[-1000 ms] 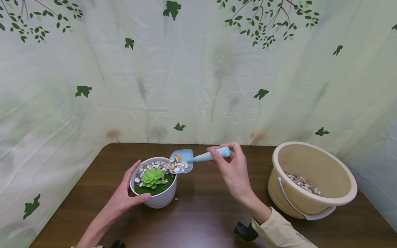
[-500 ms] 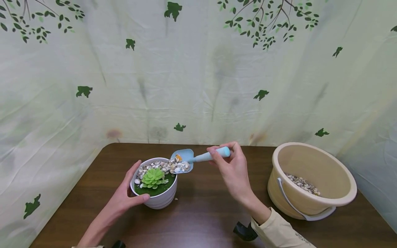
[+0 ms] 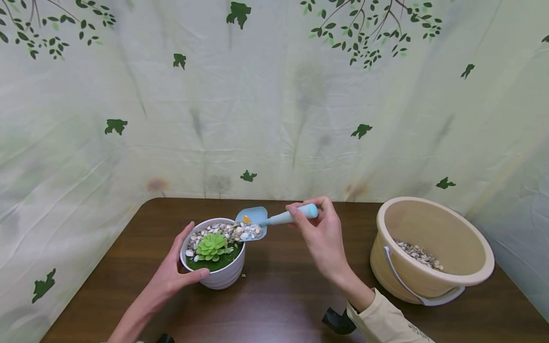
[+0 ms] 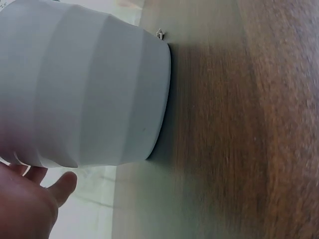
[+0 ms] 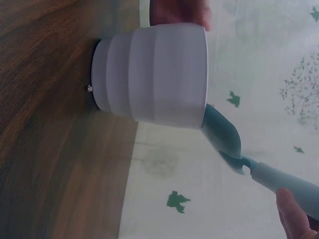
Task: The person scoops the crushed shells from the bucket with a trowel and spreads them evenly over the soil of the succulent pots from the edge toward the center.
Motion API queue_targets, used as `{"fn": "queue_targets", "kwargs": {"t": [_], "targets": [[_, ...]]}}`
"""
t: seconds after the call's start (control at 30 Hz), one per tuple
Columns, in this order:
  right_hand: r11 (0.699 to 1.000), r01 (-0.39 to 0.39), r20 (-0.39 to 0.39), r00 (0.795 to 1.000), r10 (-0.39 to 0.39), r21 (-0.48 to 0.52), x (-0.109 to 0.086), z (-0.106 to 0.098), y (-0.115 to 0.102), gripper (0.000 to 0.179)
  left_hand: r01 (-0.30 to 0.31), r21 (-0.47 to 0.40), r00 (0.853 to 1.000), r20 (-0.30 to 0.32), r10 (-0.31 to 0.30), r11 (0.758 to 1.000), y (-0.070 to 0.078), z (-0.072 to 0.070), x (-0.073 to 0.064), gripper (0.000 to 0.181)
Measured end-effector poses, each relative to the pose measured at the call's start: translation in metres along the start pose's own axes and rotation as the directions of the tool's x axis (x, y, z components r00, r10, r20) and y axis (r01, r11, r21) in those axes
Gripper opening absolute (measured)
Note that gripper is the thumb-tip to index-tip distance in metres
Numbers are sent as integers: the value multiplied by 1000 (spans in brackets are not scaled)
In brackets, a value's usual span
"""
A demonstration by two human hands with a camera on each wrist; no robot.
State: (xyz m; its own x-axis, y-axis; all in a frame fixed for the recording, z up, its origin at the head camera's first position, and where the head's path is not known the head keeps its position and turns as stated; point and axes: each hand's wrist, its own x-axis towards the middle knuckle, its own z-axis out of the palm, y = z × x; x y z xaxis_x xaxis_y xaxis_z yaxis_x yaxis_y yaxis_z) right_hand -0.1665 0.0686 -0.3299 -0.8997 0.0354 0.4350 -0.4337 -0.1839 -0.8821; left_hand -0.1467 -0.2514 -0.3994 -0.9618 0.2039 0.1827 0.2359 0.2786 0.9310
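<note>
My right hand [image 3: 322, 236] grips the handle of a light blue garden trowel [image 3: 286, 217], whose blade tip overlaps the right rim of a ribbed white flowerpot [image 3: 223, 278]. Small pale seashells and one orange shell lie on the blade and run over into the pot. Inside it, a green artificial succulent [image 3: 212, 246] sits on green moss [image 3: 218, 263], with shells round its back and left. My left hand [image 3: 173, 271] holds the pot from the left, thumb at the front of the rim. In the right wrist view, the tilted trowel blade [image 5: 223, 133] meets the pot's rim.
A beige bucket [image 3: 388, 271] with a grey handle and a layer of shells [image 3: 419, 255] inside stands at the right. One stray shell [image 3: 243, 275] lies on the brown table [image 3: 274, 305] beside the pot. A leaf-patterned curtain [image 3: 274, 105] hangs behind.
Some shells have slid left off the trowel into the pot, and the orange shell has shifted slightly on the blade. Both hands have stayed almost in place.
</note>
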Motion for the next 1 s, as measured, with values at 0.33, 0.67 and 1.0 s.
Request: {"fn": "queue_targets", "kwargs": {"t": [0.33,0.67,1.0], "targets": [[1000,8,-2,1000,-8,-19,0,0,-1,26,-16,167,998,-55,25,986,0,3,1,102],[999,23,-3,1000,-23,-31,0,0,-1,26,1,-54,1000,9,-1,999,-1,2,-1,95],[996,54,5,999,-54,-67,1,2,-1,26,-11,8,1000,-25,11,1000,-1,4,0,102]]}}
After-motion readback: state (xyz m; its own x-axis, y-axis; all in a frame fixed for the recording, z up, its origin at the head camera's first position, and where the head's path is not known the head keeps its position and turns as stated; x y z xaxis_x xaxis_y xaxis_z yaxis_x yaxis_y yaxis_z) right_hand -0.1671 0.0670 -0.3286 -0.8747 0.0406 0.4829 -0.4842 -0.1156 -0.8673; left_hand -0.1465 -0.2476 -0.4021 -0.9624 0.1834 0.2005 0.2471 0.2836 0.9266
